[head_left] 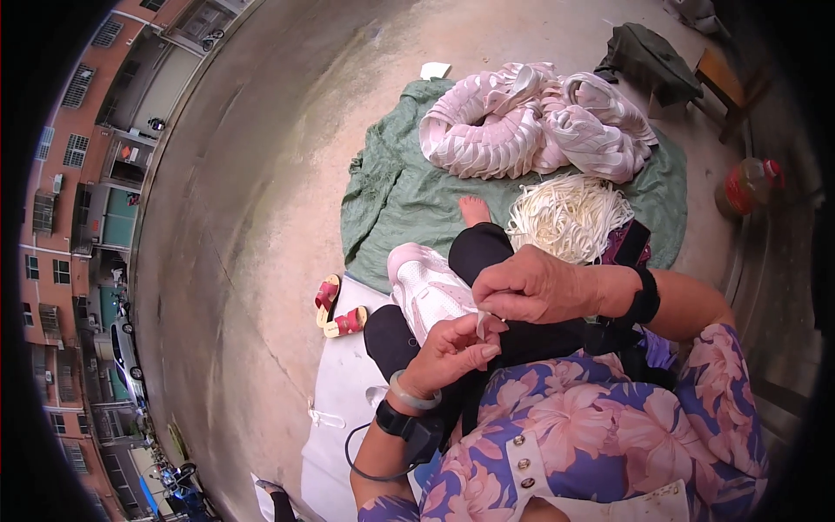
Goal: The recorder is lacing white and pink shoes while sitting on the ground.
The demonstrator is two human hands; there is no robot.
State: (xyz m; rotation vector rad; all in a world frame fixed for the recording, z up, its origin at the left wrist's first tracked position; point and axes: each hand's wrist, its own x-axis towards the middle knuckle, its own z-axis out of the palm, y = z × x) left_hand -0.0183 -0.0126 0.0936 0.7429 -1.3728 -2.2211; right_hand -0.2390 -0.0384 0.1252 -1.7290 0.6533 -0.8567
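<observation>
Just above my lap, my left hand (454, 352) pinches a thin whitish strip (483, 324) between thumb and fingers. My right hand (544, 289) meets it from the right, its fingers closed at the same spot; what they grip is too small to make out. A white and pink mesh shoe upper (426, 283) lies across my leg, just beyond the left hand. Past the right hand sits a loose heap of white laces (570, 217). Behind that heap, long coiled stacks of pink and white shoe uppers (487, 130) rest on a green sheet (383, 200).
Red sandals (346, 322) stand on the floor at the left, by a pale sheet (335, 383). To the right are a plastic jar with a red lid (750, 185) and a wooden stool (722, 83). Dark cloth (648, 63) drapes a box at the far right.
</observation>
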